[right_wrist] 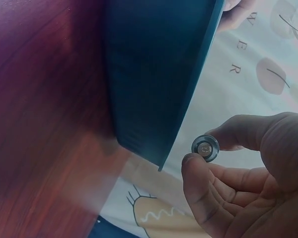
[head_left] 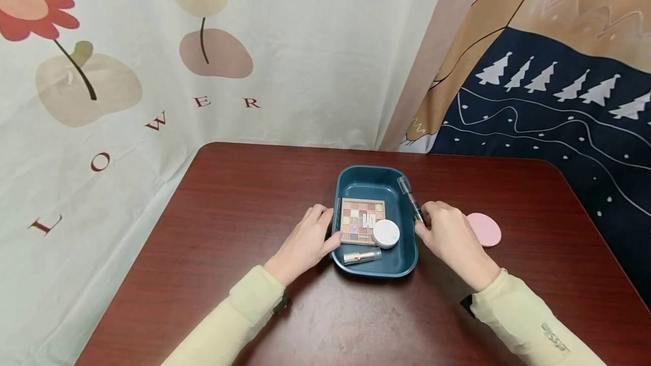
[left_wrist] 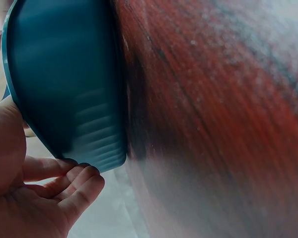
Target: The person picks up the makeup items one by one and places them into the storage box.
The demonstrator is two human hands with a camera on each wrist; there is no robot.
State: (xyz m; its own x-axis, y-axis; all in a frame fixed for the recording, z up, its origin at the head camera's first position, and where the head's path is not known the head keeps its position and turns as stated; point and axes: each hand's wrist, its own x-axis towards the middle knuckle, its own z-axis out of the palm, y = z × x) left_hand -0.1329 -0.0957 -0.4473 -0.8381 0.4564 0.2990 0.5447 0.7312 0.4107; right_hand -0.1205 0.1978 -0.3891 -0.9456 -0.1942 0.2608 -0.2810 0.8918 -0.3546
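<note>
1. On the dark red table (head_left: 244, 213), toward its far edge: one blue tray (head_left: 373, 188), rectangular with rounded corners.
2. Within the tray: one patterned palette (head_left: 359, 220), left of centre; one round white container (head_left: 386, 234), overlapping the palette's near right corner; one silver tube (head_left: 362, 256), lying nearest the person.
3. Left hand (head_left: 307, 235), one: gripping the tray's left side, thumb over the rim, fingers against the outer wall.
4. Right hand (head_left: 450, 235), one: thumb and forefinger together, clamped on one dark tube (head_left: 409, 199). The tube slants over the tray's right rim in the head view; the right wrist view shows it end-on, apart from the tray.
5. Pink disc (head_left: 487, 230), one: on the table, just right of the right hand.
6. Sleeves (head_left: 249, 304), two: pale yellow-green, the right one bearing dark lettering.
7. Behind the table: one white cloth (head_left: 315, 83) with two flowers and five letters; one dark blue and tan cloth (head_left: 549, 112) with six white trees.
</note>
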